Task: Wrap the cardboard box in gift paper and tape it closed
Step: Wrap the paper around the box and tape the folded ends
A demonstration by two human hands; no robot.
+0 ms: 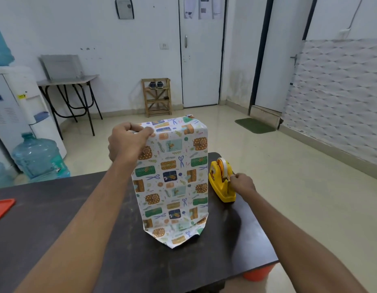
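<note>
Grips the top left corner of the gift-wrapped box [172, 178] with the left hand [128, 142], fingers curled, box upright mid-desk [56, 218]. Pinches tape [225, 169] at the yellow tape dispenser [220, 187], just right of the box, with the right hand [242, 183].

Even, soft indoor light, faint shadows on the table [56, 218], slight blur, wide-angle bending at edges.

My dark tabletop [56, 218] in a white room.
An orange lid [1, 208] lies at the tabletop's left edge. To my left on the floor stands a white water dispenser [18, 106], a blue water jug [38, 156] beside it. Along the far wall are a grey folding table [69, 80], a small wooden shoe rack [157, 97] holding a pair of shoes [156, 84], and a white door [201, 60]; a green mat [254, 125] lies further right.
</note>
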